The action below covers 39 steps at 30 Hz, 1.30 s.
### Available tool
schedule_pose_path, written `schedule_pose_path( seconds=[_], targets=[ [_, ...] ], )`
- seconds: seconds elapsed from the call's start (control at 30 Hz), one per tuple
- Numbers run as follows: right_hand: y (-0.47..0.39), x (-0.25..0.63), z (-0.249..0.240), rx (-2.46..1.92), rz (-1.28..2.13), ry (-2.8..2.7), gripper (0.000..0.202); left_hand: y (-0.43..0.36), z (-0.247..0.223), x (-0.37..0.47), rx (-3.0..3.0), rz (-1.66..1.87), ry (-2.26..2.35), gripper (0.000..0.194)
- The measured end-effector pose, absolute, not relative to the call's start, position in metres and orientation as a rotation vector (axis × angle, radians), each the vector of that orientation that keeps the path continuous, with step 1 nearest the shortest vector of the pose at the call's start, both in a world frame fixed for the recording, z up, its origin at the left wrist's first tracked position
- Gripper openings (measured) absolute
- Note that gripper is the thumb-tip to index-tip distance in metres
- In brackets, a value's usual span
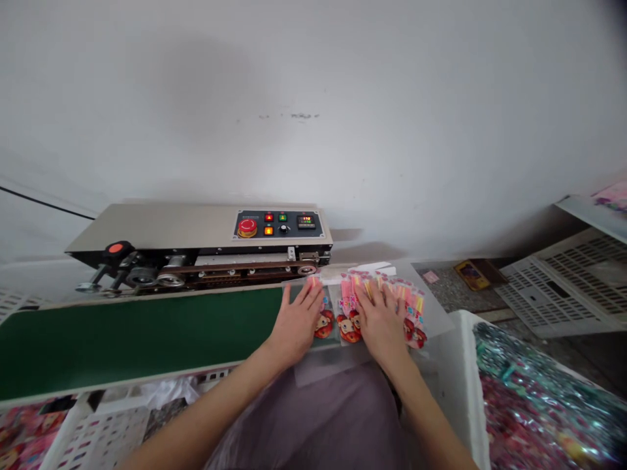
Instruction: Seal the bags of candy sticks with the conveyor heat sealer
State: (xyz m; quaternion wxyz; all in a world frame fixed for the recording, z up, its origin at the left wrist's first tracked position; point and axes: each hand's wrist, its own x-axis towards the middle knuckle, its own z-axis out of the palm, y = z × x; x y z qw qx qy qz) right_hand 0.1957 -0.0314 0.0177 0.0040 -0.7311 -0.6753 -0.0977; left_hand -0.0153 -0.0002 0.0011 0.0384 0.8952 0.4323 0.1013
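Observation:
My left hand (296, 326) lies with its fingers spread on a clear packet (324, 324) with a red-haired cartoon figure, at the right end of the green conveyor belt (147, 333). To the right, my right hand (382, 323) rests flat, fingers apart, over a fanned row of similar packets (349, 326) holding pink and yellow sticks. Behind the belt stands a sealing machine (196, 225) with a red stop button (247, 226) and lit buttons. Both palms face down, and neither hand is closed around anything.
A white foam box (465, 378) of shiny wrapped packets stands at the lower right. Beyond it are grey crates (563, 287) and a small yellow box (473, 275). A white basket (105, 440) and pink packets (29, 427) sit below the belt at left. A wall rises behind.

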Motion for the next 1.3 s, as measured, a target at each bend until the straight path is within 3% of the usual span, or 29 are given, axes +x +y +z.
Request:
schedule_pose_path(
  seconds=[0.23,0.47,0.83,1.3],
  targets=[
    [-0.025,0.163,0.025,-2.138,-0.232,-2.167,0.048,-0.004,0.022,-0.035,2.651,0.261,1.579,0.044],
    [-0.028,0.178,0.022,-2.102,-0.296,-2.196,0.043,0.003,0.007,-0.001,2.827,0.313,1.158,0.052],
    [-0.035,0.189,0.011,-2.24,-0.367,-2.123,0.045,-0.004,0.001,-0.01,2.779,0.314,1.276,0.053],
    [0.013,0.157,0.031,-1.993,-0.105,-2.244,0.046,-0.006,-0.006,0.005,2.794,0.319,1.327,0.055]
  ],
)
